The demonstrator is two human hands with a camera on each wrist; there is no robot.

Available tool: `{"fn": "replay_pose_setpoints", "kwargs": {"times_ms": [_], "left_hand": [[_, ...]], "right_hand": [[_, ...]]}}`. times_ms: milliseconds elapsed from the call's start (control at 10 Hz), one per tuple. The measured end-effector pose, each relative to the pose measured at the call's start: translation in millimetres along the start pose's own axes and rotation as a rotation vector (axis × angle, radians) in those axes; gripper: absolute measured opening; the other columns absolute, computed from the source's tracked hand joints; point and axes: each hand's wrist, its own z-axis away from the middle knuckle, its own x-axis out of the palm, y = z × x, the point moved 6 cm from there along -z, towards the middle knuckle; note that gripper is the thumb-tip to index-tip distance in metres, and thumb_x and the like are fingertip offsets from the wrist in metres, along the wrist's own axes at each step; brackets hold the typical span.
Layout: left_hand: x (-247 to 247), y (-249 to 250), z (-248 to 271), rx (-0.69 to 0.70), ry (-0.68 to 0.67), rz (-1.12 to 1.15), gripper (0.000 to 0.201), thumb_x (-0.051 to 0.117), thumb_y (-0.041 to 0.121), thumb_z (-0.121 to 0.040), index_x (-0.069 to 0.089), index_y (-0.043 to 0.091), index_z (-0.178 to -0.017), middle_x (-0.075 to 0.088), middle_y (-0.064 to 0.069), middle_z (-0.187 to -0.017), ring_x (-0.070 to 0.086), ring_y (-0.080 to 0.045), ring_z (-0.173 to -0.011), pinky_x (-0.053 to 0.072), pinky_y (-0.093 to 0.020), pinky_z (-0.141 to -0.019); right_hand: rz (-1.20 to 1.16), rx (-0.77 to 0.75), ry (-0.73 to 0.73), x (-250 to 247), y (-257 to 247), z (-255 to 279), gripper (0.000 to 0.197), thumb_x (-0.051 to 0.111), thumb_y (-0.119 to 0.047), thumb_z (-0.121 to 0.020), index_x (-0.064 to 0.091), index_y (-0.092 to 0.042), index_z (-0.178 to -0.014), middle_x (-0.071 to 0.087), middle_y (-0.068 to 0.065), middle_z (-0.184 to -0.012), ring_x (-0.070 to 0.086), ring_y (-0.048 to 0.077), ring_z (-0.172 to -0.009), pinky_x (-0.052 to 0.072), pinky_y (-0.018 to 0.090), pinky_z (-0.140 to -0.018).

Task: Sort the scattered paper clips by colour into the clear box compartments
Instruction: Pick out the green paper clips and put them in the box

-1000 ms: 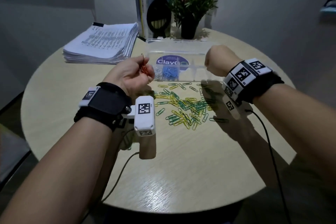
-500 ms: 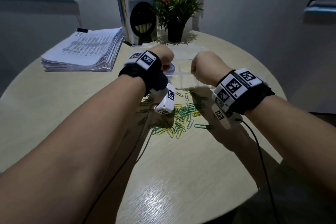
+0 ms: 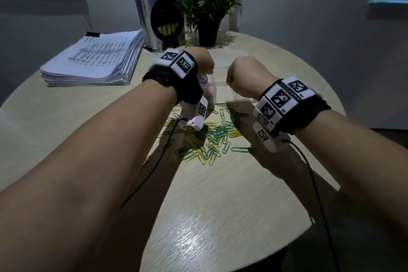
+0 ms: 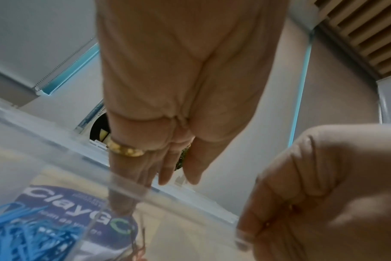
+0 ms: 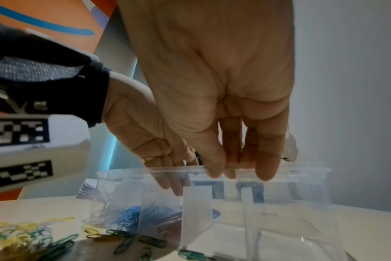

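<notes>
The clear box (image 3: 220, 86) stands at the table's far middle, with both hands over it. My left hand (image 3: 204, 62) points straight fingers (image 4: 167, 167) down into a compartment and holds nothing. Red clips (image 5: 167, 224) lie in that compartment below them. Blue clips (image 4: 22, 234) fill the compartment to its left. My right hand (image 3: 245, 73) grips the box's front rim (image 5: 301, 169) with thumb and fingers (image 5: 266, 169) together. Loose yellow and green clips (image 3: 212, 141) lie scattered on the table in front of the box.
A thick stack of printed paper (image 3: 95, 59) lies at the back left. Books (image 3: 154, 6) and a potted plant (image 3: 208, 31) stand behind the box. Black cables (image 3: 309, 179) hang from both wrist cameras across the round table (image 3: 220, 216).
My left hand held red clips up at the left of the box; it has swung over the box, turned fingers down and let go of them. The right hand stayed at the rim.
</notes>
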Motion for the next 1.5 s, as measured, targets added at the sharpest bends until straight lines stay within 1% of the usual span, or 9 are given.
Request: {"fn": "replay_pose_setpoints", "kwargs": {"times_ms": [200, 300, 400, 500, 700, 1000, 1100, 1300, 1500], "left_hand": [[-2.9, -8.6, 26.6, 0.010, -0.071, 0.516, 0.043, 0.042, 0.025, -0.101, 0.040, -0.001, -0.136, 0.054, -0.021, -0.122, 0.054, -0.029, -0.112, 0.041, -0.041, -0.101], [-10.7, -24.2, 39.7, 0.047, -0.069, 0.675, 0.049, 0.042, 0.028, -0.101, 0.033, 0.003, -0.142, 0.053, -0.018, -0.128, 0.057, -0.025, -0.108, 0.043, -0.038, -0.097], [-14.0, -44.7, 58.2, 0.060, -0.037, 0.835, 0.042, 0.045, 0.028, -0.099, 0.040, 0.011, -0.137, 0.058, -0.008, -0.107, 0.057, -0.015, -0.081, 0.045, -0.032, -0.080], [-10.7, -65.0, 73.6, 0.065, -0.044, 0.982, 0.029, 0.048, 0.027, -0.099, 0.048, 0.016, -0.125, 0.062, -0.003, -0.099, 0.060, -0.014, -0.079, 0.047, -0.032, -0.080], [2.6, -88.3, 95.0, 0.070, -0.050, 1.200, 0.018, 0.053, 0.021, -0.095, 0.055, 0.013, -0.112, 0.064, -0.007, -0.106, 0.062, -0.019, -0.086, 0.049, -0.037, -0.091], [47.5, -94.2, 99.7, -0.049, -0.029, 1.551, 0.010, 0.052, 0.017, -0.095, 0.058, 0.010, -0.092, 0.062, -0.010, -0.099, 0.060, -0.019, -0.099, 0.050, -0.030, -0.090], [68.2, -84.1, 93.9, -0.105, -0.083, 1.642, 0.023, 0.043, 0.022, -0.099, 0.059, 0.007, -0.092, 0.060, -0.011, -0.097, 0.054, -0.023, -0.107, 0.037, -0.039, -0.107], [84.6, -63.8, 90.7, -0.143, -0.248, 1.966, 0.041, 0.029, 0.031, -0.103, 0.055, 0.000, -0.095, 0.062, -0.018, -0.089, 0.061, -0.027, -0.096, 0.037, -0.041, -0.104], [74.8, -88.9, 80.2, -0.164, -0.122, 2.035, 0.038, 0.030, 0.026, -0.103, 0.054, -0.002, -0.094, 0.058, -0.019, -0.095, 0.058, -0.027, -0.090, 0.043, -0.040, -0.095]], "right_hand": [[-0.035, 0.018, 0.010, -9.4, -2.3, 15.1, 0.018, 0.057, -0.002, -0.087, 0.070, -0.005, -0.099, 0.068, 0.015, -0.100, 0.062, 0.031, -0.095, 0.054, 0.035, -0.081], [-0.057, -0.037, -0.055, -9.0, -16.1, 31.1, 0.016, 0.061, -0.004, -0.086, 0.073, -0.008, -0.096, 0.071, 0.012, -0.096, 0.065, 0.027, -0.091, 0.055, 0.036, -0.081], [-0.029, -0.137, -0.343, 5.8, -34.9, 53.5, 0.017, 0.070, -0.010, -0.082, 0.074, -0.012, -0.098, 0.070, 0.002, -0.095, 0.063, 0.018, -0.086, 0.051, 0.025, -0.065], [0.071, -0.219, -0.545, 22.7, -44.4, 69.8, 0.029, 0.076, -0.017, -0.077, 0.071, -0.020, -0.106, 0.064, -0.005, -0.093, 0.056, 0.014, -0.083, 0.038, 0.019, -0.050], [0.118, -0.204, -0.510, 32.0, -47.6, 69.9, 0.024, 0.074, -0.021, -0.080, 0.071, -0.014, -0.103, 0.065, 0.001, -0.090, 0.055, 0.017, -0.080, 0.045, 0.025, -0.067], [-0.241, -0.105, -0.489, 5.3, -50.8, 58.0, 0.013, 0.066, -0.004, -0.086, 0.060, -0.011, -0.077, 0.063, 0.004, -0.073, 0.061, 0.016, -0.063, 0.055, 0.024, -0.061], [-0.370, -0.116, -0.485, -5.3, -62.3, 54.9, 0.012, 0.064, 0.000, -0.087, 0.061, -0.010, -0.080, 0.064, 0.006, -0.075, 0.064, 0.019, -0.067, 0.059, 0.026, -0.067], [-0.430, -0.174, -0.417, -14.3, -81.9, 49.8, 0.021, 0.066, 0.003, -0.084, 0.069, -0.005, -0.104, 0.070, 0.004, -0.084, 0.071, 0.020, -0.079, 0.059, 0.031, -0.079], [-0.484, -0.055, -0.369, -8.7, -63.6, 45.3, 0.011, 0.064, 0.004, -0.086, 0.069, -0.005, -0.090, 0.068, 0.008, -0.074, 0.068, 0.018, -0.065, 0.060, 0.028, -0.070]]}}
